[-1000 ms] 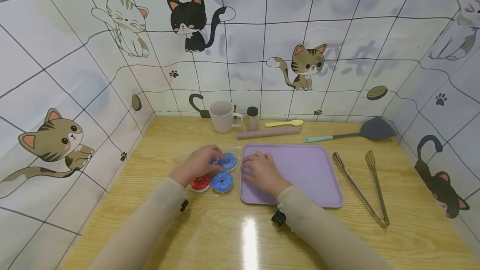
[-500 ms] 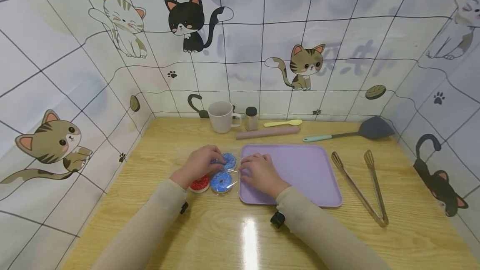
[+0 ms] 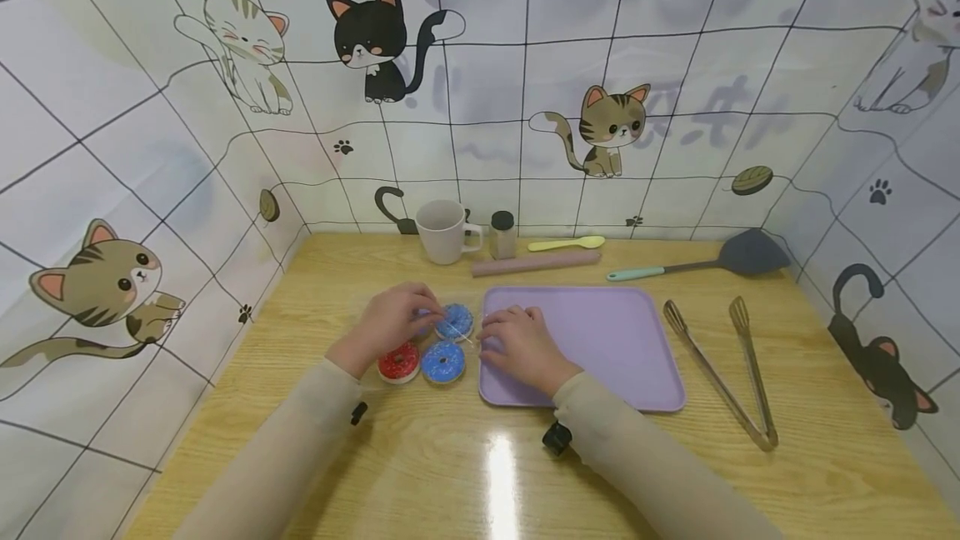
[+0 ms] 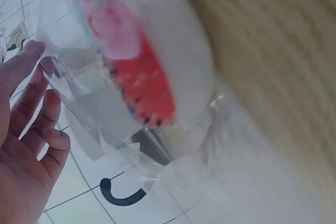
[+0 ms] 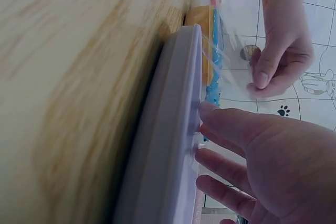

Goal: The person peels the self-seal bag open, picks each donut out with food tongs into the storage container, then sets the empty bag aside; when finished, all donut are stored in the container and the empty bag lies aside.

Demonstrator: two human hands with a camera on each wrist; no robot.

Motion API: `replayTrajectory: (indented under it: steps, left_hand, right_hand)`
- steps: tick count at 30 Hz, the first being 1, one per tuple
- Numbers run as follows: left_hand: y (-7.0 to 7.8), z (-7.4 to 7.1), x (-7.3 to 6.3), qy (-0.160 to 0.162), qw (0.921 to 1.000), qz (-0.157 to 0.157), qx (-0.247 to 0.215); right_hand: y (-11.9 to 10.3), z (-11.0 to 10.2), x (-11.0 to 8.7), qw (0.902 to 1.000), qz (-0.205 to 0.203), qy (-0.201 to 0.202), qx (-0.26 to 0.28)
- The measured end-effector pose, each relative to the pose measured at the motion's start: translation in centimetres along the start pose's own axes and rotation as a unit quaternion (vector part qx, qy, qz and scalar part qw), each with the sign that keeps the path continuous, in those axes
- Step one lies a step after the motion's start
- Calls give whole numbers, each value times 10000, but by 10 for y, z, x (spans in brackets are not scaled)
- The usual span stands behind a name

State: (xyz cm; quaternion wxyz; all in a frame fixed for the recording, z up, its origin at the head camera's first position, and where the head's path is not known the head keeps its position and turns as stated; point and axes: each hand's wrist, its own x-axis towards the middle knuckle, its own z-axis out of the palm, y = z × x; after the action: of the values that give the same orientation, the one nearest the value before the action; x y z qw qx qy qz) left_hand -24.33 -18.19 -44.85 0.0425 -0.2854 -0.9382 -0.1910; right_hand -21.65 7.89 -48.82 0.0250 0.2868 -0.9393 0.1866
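Observation:
Thumb and forefinger of my left hand (image 3: 390, 319) pinch a clear plastic bag (image 5: 233, 72) and lift its film above the doughnuts. A red doughnut (image 3: 399, 362) lies beside a blue doughnut (image 3: 442, 362), with another blue doughnut (image 3: 454, 322) behind; more blue is partly hidden by the left hand. Close up in the left wrist view, the red doughnut (image 4: 144, 87) shows its white base through the film. My right hand (image 3: 525, 344) rests with relaxed fingers on the left side of a lilac tray (image 3: 600, 340), fingertips on its surface near the rim.
Along the back stand a mug (image 3: 442, 232) and a black-capped jar (image 3: 502, 236), with a yellow spoon (image 3: 566, 244) and a pinkish-brown rod (image 3: 536, 263). A turner (image 3: 750, 252) lies back right. Metal tongs (image 3: 720, 382) lie spread right of the tray.
My left hand has drawn slightly left and up from the blue doughnuts, and the film between it and the tray has shifted. My right hand stays on the tray.

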Motion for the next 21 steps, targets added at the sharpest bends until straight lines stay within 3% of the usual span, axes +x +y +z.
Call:
replayTrajectory:
  steps: [7, 12, 21]
  left_hand:
    - [3, -14, -1, 14, 9999, -125, 32]
    - [2, -15, -2, 20, 10000, -49, -83]
    - [-1, -9, -4, 51, 9998, 6, -201]
  right_hand:
    - [1, -2, -4, 9999, 37, -60, 90]
    - [6, -11, -16, 9998, 76, 34, 161]
    - [48, -40, -53, 9985, 393, 379, -56]
